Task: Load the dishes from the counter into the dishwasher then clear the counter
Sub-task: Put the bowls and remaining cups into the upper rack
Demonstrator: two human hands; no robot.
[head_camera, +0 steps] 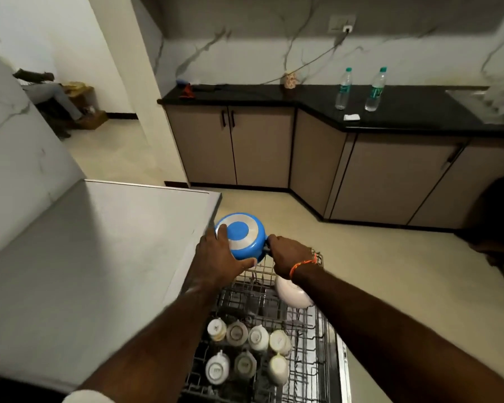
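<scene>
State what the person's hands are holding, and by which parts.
A blue pot, upside down: the left hand grips its side, the right hand its dark handle.

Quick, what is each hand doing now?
Left hand: holds the body of the upturned blue pot.
Right hand: grips the pot's handle.

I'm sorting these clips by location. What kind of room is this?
A home kitchen, most likely: a pulled-out dishwasher rack with upturned cups, a black counter over cabinets, and a sink at far right.
</scene>
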